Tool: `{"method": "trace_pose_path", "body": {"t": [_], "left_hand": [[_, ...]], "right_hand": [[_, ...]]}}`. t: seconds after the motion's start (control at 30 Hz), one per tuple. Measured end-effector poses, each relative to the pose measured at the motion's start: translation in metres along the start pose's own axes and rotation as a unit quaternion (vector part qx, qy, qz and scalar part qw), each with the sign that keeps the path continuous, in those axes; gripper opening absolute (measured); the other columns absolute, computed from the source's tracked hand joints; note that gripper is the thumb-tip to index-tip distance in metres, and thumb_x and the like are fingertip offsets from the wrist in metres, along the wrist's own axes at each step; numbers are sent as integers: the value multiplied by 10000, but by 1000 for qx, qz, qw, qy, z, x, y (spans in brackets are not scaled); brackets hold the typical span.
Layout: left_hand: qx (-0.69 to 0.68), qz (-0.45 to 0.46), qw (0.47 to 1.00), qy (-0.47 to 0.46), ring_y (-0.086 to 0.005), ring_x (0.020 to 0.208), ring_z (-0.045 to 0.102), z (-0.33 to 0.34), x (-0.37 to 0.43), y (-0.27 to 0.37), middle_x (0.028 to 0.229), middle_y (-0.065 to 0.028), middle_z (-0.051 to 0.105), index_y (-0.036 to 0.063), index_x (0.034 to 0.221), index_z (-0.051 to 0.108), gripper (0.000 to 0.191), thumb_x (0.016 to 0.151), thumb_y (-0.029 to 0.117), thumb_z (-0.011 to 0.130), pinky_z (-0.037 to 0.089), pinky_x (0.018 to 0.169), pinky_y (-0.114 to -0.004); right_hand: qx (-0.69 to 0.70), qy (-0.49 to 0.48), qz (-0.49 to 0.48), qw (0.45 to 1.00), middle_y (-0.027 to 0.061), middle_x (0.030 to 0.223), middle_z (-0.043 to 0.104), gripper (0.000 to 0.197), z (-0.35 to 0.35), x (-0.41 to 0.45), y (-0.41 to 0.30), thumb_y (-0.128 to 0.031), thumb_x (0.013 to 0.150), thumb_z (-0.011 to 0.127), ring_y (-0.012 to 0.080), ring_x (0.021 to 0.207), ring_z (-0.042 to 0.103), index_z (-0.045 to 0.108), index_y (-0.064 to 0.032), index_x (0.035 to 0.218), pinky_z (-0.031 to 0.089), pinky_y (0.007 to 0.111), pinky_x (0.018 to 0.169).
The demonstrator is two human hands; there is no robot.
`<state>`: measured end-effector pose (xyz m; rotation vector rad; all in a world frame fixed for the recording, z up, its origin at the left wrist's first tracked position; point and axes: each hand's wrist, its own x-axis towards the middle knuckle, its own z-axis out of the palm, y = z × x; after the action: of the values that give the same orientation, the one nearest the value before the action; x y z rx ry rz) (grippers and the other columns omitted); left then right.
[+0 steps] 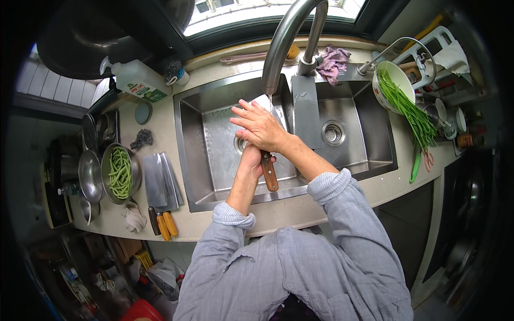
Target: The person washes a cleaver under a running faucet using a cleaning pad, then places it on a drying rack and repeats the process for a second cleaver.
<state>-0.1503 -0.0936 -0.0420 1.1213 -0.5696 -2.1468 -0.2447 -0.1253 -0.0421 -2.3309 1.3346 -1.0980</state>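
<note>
My left hand grips a kitchen cleaver near the top of its riveted wooden handle. The cleaver's blade points away from me under the steel faucet, and a thin stream of water runs down onto it. Across the blade lies my right hand, palm down with fingers spread; it crosses over the left wrist area and hides much of the blade. Whether its palm presses on the metal I cannot tell. Both hands are above the left basin of a stainless steel double sink.
On the left counter lie several knives, a steel bowl of green beans, a scouring pad and a spray bottle. A grey rectangular block spans the sink divider. Chives overhang a bowl at right.
</note>
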Motion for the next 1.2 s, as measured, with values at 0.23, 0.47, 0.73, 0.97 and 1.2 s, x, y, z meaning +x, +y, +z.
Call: {"method": "trace_pose_path", "body": {"t": [0.23,0.47,0.73,0.97,1.2], "left_hand": [[162,-58,983,-60,-137,485,534,10,19,-9,693,-65,568,60,937,530,168,857,201,484,430,347,-227],[153,-26,982,-107,-141,582,569,-8,17,-39,783,-69,534,12,1003,464,250,801,118,565,495,431,-273],[262,-38,964,-38,-86,356,420,12,27,-25,602,-13,498,100,1152,381,396,832,275,536,311,276,-230],[237,-14,971,-30,-85,344,417,-6,-13,-48,528,4,443,117,1117,401,292,854,185,508,317,286,-231],[289,22,957,4,-105,362,448,20,29,-19,570,-21,482,107,1062,412,284,836,232,531,322,286,-243]], "right_hand": [[-66,-45,-96,992,104,768,511,262,-46,-16,27,-258,722,618,280,861,514,531,-40,605,359,422,942],[-152,-35,-88,984,51,624,461,241,-43,-40,56,-206,701,621,224,692,473,528,-71,525,398,344,681],[-231,-32,-112,966,31,618,512,230,-45,-13,91,-225,689,636,196,711,492,582,-78,521,396,323,679],[-88,-124,-125,980,59,576,505,231,-35,-51,44,-216,695,606,213,690,514,536,-77,525,364,408,918],[-142,-121,-118,975,47,614,562,202,-45,-12,84,-197,722,585,200,692,539,556,-82,559,422,351,722]]}}
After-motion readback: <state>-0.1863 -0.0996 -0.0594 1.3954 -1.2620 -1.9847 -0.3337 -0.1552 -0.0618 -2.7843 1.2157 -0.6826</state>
